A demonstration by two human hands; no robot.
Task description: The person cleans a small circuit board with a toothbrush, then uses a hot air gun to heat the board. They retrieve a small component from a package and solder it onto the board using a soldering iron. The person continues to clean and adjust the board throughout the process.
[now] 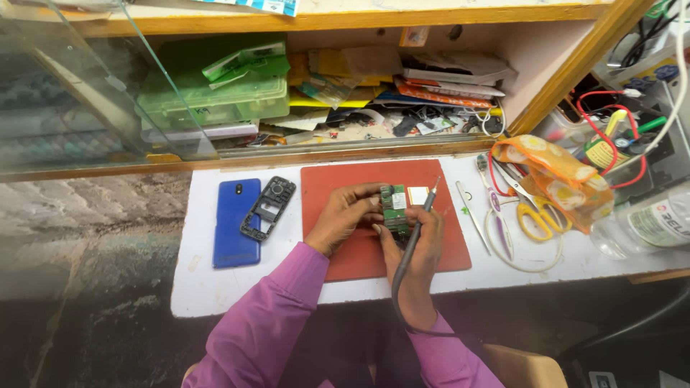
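- Resting on a red mat at the middle of the white counter: a small green circuit board, held between both hands.
- Left hand: fingers curled closed around the left edge of the circuit board, thumb on top.
- Right hand: closed in a pen grip on a slim dark soldering tool, tip pointing far, black cord trailing toward the near edge; fingertips also touch the board's right edge.
- Left of the mat: a blue phone lying flat; just beside it, a black phone frame, empty of its parts.
- Right of the mat: metal tweezers, yellow-handled scissors, an orange patterned cloth.
- Far shelf under the wooden top: green clear plastic boxes, stacked, contents not readable; loose packets and papers heaped to the right.
- Far right tray: red and white wires, small tools.
- Right edge: a clear plastic bottle lying on its side, contents cannot be told.
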